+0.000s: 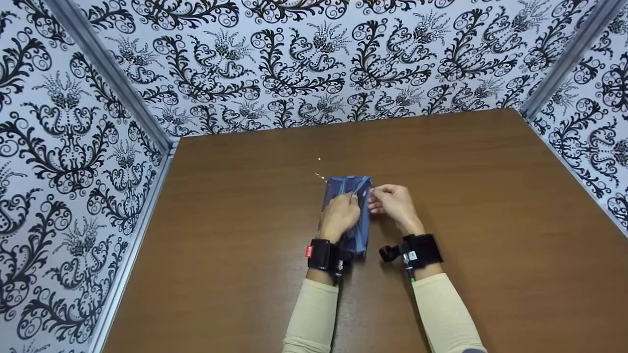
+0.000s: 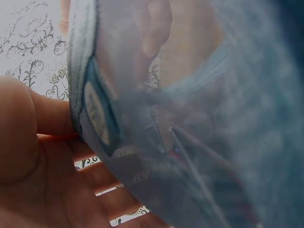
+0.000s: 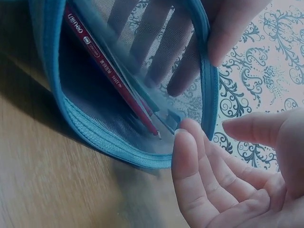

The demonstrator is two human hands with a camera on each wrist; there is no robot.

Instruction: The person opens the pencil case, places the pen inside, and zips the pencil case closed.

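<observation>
A blue see-through mesh pencil case with a zipper lies lengthwise on the table. My left hand grips its zippered rim, with the thumb on one side and the other fingers behind the mesh. In the right wrist view the case's mouth gapes. Inside lie a dark red pencil with white lettering and a slim pale-blue item whose kind is unclear. My right hand is at the case's right edge. Its index fingertip is by the zipper rim, and the thumb stands apart. A small fabric label hangs by the zipper.
The brown wooden table carries a few tiny pale specks beyond the case. Black-and-white patterned walls with grey metal corner posts stand at the back and both sides.
</observation>
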